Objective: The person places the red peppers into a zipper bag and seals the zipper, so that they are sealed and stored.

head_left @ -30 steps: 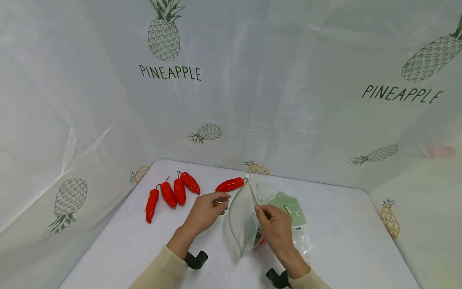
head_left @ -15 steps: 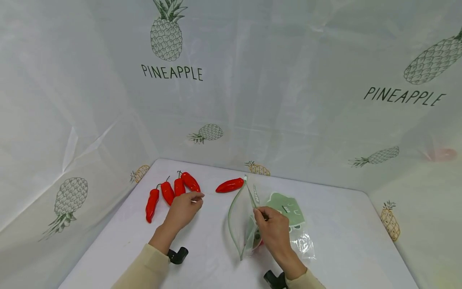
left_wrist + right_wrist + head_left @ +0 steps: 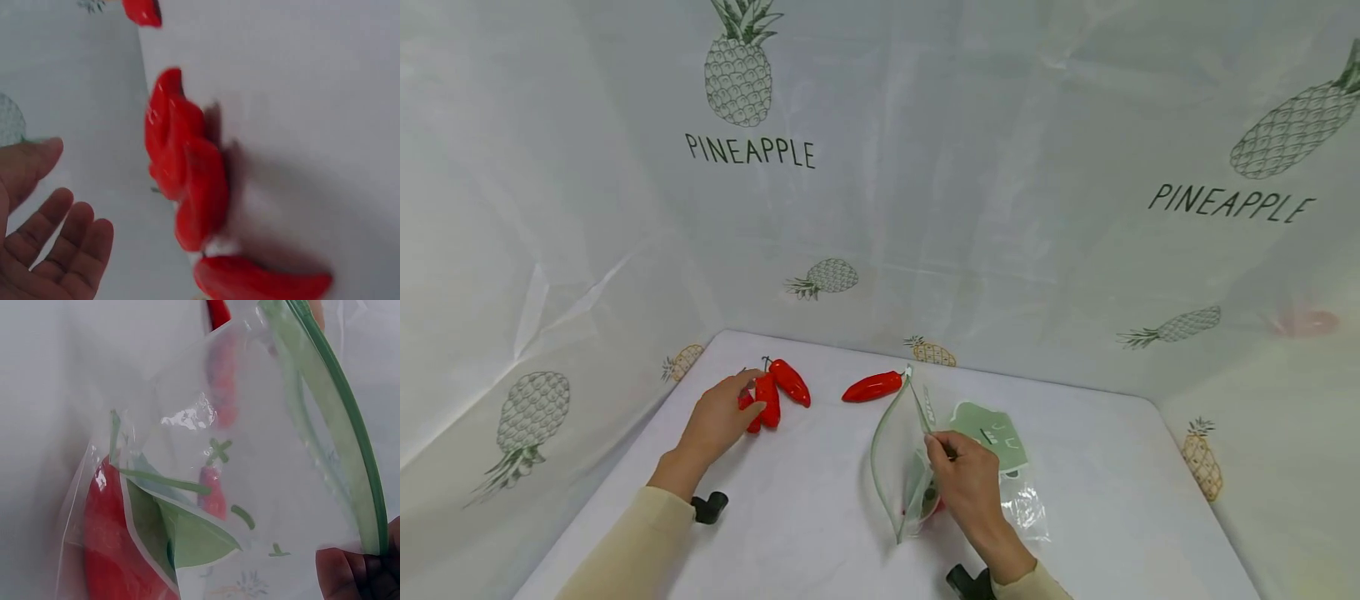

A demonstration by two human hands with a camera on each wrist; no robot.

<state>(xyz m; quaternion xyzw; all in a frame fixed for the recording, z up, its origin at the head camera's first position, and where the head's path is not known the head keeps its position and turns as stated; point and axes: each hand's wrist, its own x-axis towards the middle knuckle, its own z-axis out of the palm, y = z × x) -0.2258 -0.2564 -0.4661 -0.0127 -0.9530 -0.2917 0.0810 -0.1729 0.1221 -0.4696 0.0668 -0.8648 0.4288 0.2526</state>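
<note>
In the head view my left hand [image 3: 718,417] hovers over the red chili peppers at the left, thumb and fingers spread around part of the group. One pepper [image 3: 767,402] shows beside the thumb, another [image 3: 790,383] lies just right of it, and the rest are partly hidden by the hand. The left wrist view shows the same hand [image 3: 56,244] with fingers apart from the bunched peppers [image 3: 187,162]. My right hand [image 3: 970,475] pinches the green zip edge [image 3: 356,437] of a clear zip bag [image 3: 917,492], its mouth gaping leftward. Inside the bag is a red pepper [image 3: 103,531].
A single red pepper [image 3: 872,387] lies at the back, by the bag's far corner. The bag carries a green cartoon print [image 3: 996,433]. The white table [image 3: 1097,483] is bounded behind and on both sides by a pineapple-printed sheet [image 3: 925,208].
My left hand has moved left from beside the bag's mouth to the pepper group. The right hand keeps its pinch on the bag's edge, nearly still.
</note>
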